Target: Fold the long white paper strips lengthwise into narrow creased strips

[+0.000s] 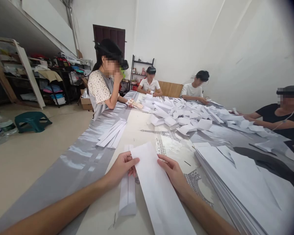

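Note:
A long white paper strip (pixel 159 192) slants up from the bottom edge between my hands. My left hand (pixel 123 164) pinches its upper left edge, thumb on top and fingers beneath. On its right edge is my right hand (pixel 172 171), with the thumb over the paper and the fingers behind it. Under my left hand, a folded paper strip (pixel 127 195) with a dark line along its middle lies on the table. Farther off to the left rest several narrow folded strips (pixel 112 133), overlapping one another.
At the right stands a thick stack of white paper sheets (pixel 250 182). A large heap of folded white papers (pixel 186 112) covers the table's far side. Several people sit or stand around the table. A green stool (pixel 33 120) is on the floor to the left.

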The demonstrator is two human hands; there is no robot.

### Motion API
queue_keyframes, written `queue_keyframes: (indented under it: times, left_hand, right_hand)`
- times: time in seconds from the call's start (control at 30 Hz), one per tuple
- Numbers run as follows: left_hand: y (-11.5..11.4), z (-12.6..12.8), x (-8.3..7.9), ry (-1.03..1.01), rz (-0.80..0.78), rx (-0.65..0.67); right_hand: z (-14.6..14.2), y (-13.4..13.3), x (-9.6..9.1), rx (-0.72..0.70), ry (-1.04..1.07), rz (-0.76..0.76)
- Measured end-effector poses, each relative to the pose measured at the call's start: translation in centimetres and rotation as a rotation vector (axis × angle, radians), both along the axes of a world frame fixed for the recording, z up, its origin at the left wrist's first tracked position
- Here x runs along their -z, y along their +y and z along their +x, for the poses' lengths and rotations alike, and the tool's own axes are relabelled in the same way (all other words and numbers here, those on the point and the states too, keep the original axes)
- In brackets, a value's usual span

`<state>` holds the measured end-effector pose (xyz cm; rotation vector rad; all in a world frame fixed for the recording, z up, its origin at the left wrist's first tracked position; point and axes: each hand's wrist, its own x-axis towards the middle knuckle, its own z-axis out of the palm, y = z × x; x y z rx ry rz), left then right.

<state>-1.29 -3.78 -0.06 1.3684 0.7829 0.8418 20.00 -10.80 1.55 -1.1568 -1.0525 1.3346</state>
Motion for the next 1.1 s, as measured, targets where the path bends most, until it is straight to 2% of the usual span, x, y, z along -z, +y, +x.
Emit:
queue_keyframes:
  times: [0.13,0.27,0.47,0.67,0.9,1.1]
  left_hand:
    - [0.0,0.0,0.0,-0.066,-0.01,-0.061]
    - [-0.1,0.0,-0.2,-0.071,0.002,-0.076]
    - [-0.6,-0.1,-0.3,-0.037,0.052,-0.035]
    - [-0.8,-0.1,-0.7,-0.04,0.075,-0.051]
    - [-1.1,-0.2,-0.8,-0.027,0.121,0.083]
    - [-1.1,-0.1,-0.7,0.04,0.155,-0.005]
  right_hand:
    - [-1.1,-1.1,-1.2,-0.145,0.246,-0.057]
    - [-2.6,-2.0,-1.7,-0.212,0.318,-0.084]
    - [-3.6,-2.7,-1.0,-0.3,0.394,-0.335]
    - [-3.6,-3.0,-1.0,-0.305,0.312,-0.292]
    - [-3.9,-2.8,-0.8,-0.234,0.135,-0.205]
    - [-4.3,-2.8,-0.7,-0.224,0.077,-0.177]
